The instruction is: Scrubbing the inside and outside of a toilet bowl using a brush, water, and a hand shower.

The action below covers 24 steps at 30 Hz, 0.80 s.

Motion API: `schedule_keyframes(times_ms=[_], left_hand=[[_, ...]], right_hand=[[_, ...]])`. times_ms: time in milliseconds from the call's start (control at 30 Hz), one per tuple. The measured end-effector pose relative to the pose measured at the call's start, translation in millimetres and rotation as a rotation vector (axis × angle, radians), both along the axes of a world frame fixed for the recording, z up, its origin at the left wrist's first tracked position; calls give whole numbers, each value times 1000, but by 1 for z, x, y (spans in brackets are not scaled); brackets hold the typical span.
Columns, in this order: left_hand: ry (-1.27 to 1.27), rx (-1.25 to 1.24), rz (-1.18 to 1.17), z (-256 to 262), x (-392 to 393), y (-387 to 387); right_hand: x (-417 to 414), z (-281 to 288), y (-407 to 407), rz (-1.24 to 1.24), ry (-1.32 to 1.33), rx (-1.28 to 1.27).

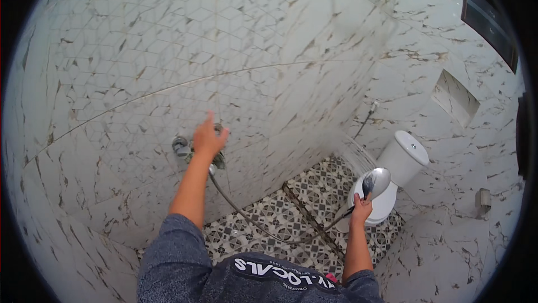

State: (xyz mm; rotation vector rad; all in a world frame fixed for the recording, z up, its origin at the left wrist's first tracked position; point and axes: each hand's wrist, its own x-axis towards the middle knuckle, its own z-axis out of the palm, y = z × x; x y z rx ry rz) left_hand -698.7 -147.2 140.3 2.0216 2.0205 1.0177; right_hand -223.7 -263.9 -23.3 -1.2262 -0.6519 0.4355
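Observation:
My right hand (361,212) grips the handle of a chrome handheld shower head (377,181). Water spray (357,153) streams from its face towards the wall corner beside the toilet. From the handle a flexible shower hose (248,219) sags in a curve and rises to a chrome wall-mounted shower mixer (180,145). In front of that mixer is my left hand (208,137), its index finger and thumb spread apart and nothing held. It hides much of the mixer, and I cannot tell whether it touches it.
A white toilet (403,156) stands in the far right corner. Behind it a thin hose (365,124) runs from a wall valve (374,106). The marble-look wall has a recessed niche (456,99) and a small holder (483,201). A dark raised strip (311,217) crosses the patterned tile floor (252,235).

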Motion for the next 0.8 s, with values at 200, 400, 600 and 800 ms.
schedule_keyframes(times_ms=[200,400,600,800], left_hand=[[365,189,-188,-9,5,-25],[40,442,-430,-40,-47,-68],[-299,252,-289,-104,-114,-127],[-821,81,-264,-122,-163,-143]], right_hand=[[-118,82,79,95,-385,-81],[-277,176,114,315,-844,-126],[-415,199,154,649,-1080,279],[-515,176,159,777,-1719,29]])
